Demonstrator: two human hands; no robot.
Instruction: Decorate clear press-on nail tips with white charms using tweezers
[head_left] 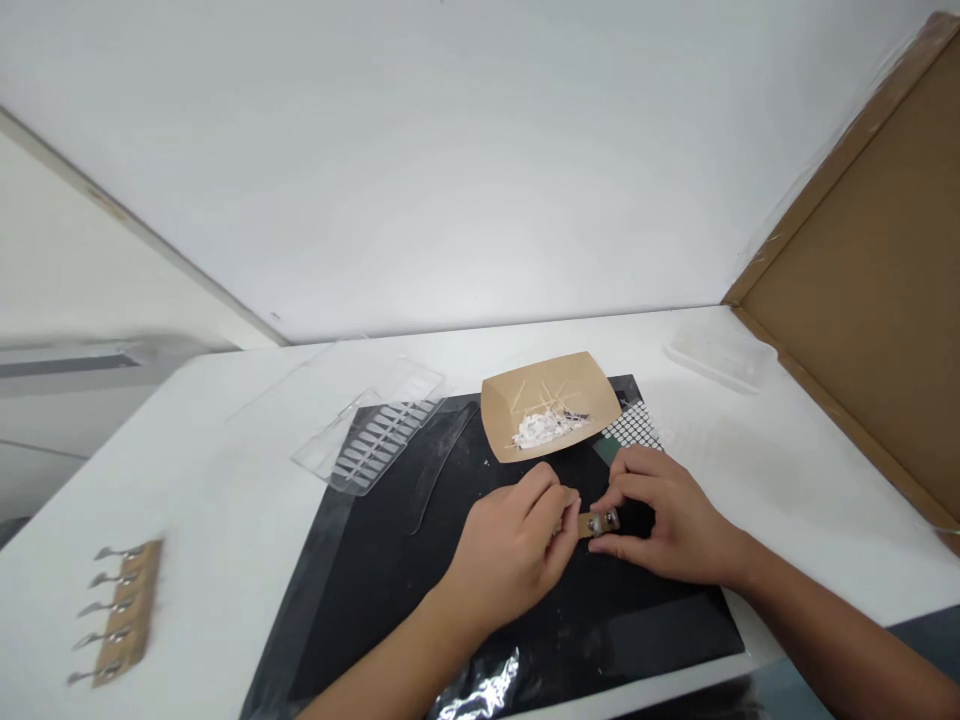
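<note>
Both of my hands meet over a black mat [390, 560] on the white table. Between them lies a small wooden strip with metal clips [598, 523]. My left hand [517, 550] has its fingers curled and pinches the strip's left end. On the strip's right end, my right hand [664, 520] is closed, fingers on top and thumb below. Just beyond the hands stands a brown paper tray [504, 400] holding white scraps and thin sticks.
A second wooden strip with several metal clips [120, 615] lies at the table's left. A clear plastic tray with white slots [375, 435] sits at the mat's far left corner. A dotted sheet [634, 425], a clear lid [720, 355] and a brown board [862, 270] lie right.
</note>
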